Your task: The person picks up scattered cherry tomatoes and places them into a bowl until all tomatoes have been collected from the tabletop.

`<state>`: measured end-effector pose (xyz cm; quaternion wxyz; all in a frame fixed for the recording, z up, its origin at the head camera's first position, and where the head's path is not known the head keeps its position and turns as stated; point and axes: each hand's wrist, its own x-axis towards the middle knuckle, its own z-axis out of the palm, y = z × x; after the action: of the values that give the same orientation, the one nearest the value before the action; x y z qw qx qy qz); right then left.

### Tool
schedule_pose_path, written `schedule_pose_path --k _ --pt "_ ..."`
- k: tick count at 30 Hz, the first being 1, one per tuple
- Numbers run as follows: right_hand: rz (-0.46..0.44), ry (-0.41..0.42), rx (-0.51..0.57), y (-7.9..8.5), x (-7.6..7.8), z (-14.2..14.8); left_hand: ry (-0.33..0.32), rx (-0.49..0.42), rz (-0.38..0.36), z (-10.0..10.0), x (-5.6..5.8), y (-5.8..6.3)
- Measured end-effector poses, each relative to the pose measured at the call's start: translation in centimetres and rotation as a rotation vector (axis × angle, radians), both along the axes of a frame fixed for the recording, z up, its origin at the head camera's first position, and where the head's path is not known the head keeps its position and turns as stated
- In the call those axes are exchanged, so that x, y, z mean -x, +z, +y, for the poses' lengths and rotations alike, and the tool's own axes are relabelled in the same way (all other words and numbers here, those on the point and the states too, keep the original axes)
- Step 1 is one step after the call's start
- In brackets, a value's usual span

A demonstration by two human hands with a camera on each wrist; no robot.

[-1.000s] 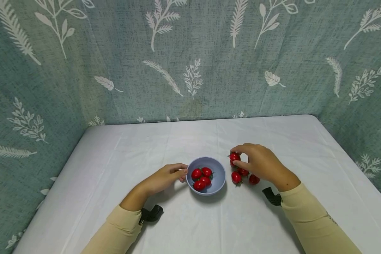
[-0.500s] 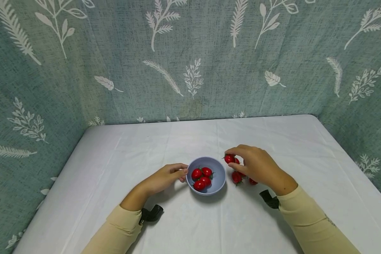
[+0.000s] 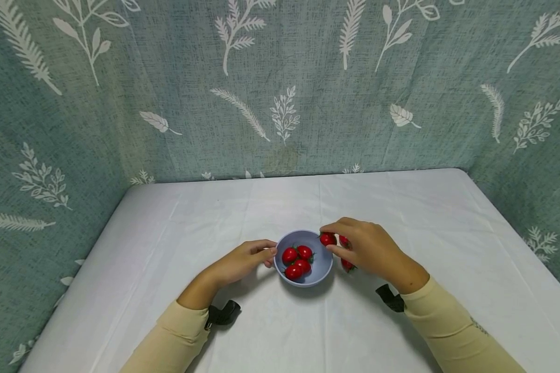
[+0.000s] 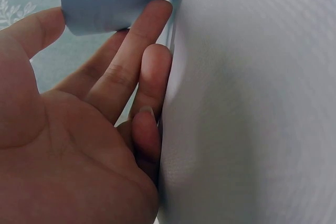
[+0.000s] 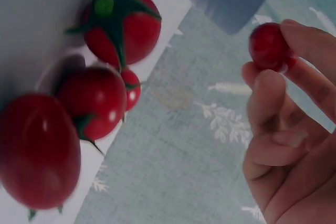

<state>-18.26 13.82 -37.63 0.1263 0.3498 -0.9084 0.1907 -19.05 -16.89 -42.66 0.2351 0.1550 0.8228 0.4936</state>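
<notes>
Near the middle of the table stands a light blue bowl (image 3: 321,272) with several cherry tomatoes (image 3: 293,272) inside. My left hand (image 3: 242,261) touches the bowl's left side; in the left wrist view, the thumb and extended fingers rest on its outer wall (image 4: 105,3). My right hand (image 3: 375,248) pinches a red cherry tomato (image 3: 327,239) between thumb and fingers at the bowl's right rim. The right wrist view shows this tomato (image 5: 266,46) held at the fingertips. Loose cherry tomatoes (image 3: 347,265) lie under and beside the right hand, which partly hides them.
White cloth (image 3: 205,217) covers the table. A green curtain with white leaf patterns (image 3: 280,67) hangs behind and along both sides. Black wrist cameras (image 3: 224,313) sit on both wrists. Several green-topped tomatoes (image 5: 123,30) show in the right wrist view.
My right hand has moved left with the pinched tomato, from the loose pile to the bowl's right rim. The left hand and the bowl stay put.
</notes>
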Motion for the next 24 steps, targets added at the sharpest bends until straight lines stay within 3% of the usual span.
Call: schedule_pose_path --k 14,24 --pt "0.081 0.077 0.016 -0.9 -0.3 -1.2 0.001 0.012 0.0 -0.1 0.0 0.0" --pt "0.046 0.091 -0.037 -1.5 -0.9 -2.2 0.001 0.008 0.0 -0.1 0.0 0.1"
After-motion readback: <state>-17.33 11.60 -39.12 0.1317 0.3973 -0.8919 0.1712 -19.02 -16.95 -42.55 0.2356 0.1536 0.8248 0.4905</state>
